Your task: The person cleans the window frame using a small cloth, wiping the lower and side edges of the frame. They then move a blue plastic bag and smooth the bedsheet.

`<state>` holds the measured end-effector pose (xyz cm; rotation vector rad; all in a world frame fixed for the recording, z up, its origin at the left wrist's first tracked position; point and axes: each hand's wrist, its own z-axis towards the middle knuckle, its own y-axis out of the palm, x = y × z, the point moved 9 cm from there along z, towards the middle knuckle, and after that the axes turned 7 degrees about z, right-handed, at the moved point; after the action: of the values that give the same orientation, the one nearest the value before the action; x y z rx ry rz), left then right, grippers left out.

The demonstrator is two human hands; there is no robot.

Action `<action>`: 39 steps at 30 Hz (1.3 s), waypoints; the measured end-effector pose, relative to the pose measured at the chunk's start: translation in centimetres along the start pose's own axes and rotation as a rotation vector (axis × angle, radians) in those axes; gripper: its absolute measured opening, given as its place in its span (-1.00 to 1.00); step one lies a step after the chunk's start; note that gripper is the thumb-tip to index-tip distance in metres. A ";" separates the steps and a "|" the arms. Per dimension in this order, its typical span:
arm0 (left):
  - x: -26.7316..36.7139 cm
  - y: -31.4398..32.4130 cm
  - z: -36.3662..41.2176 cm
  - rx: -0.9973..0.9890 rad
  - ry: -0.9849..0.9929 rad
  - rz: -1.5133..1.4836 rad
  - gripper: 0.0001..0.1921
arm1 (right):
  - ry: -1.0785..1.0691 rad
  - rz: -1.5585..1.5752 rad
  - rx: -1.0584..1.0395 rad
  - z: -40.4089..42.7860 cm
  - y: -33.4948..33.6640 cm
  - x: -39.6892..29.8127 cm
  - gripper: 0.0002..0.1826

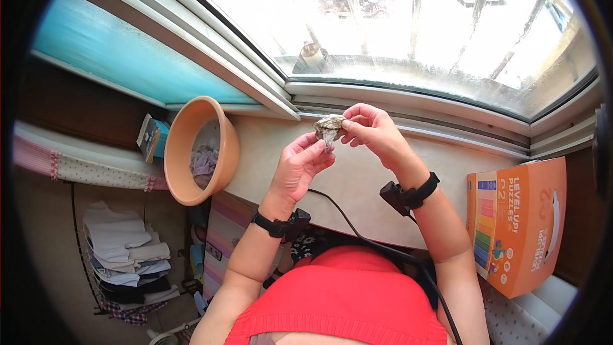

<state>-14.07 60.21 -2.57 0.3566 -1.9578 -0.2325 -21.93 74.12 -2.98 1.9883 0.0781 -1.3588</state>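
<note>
Between my two hands, over the window sill's pale counter (pixel 354 187), is a small crumpled grey-brown piece, seemingly cloth (pixel 329 129); its exact kind I cannot tell. The thumb and fingers of my left hand (pixel 306 158) pinch its lower end. My right hand (pixel 366 127) grips its upper right side between thumb and fingers. Both wrists wear black straps with small black boxes. To the left, an orange plastic basin (pixel 230 153) leans tilted on its side, with a crumpled purplish cloth (pixel 204 160) inside.
A sliding window frame (pixel 407 100) runs just beyond my hands. An orange puzzle box (pixel 522 225) stands at the right end of the counter. A black cable (pixel 345 215) crosses its near edge. Folded clothes (pixel 119 249) are stacked on a rack at lower left, and a small blue box (pixel 160 139) sits behind the basin.
</note>
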 end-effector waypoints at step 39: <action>5.8 -2.9 4.8 0.652 0.817 1.260 -0.89 | -0.539 -1.300 0.444 5.4 2.2 -3.1 -0.88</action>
<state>-20.26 55.46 -0.51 -0.3767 -1.0756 1.1896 -26.63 70.34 -0.30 1.7859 1.0259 -2.8739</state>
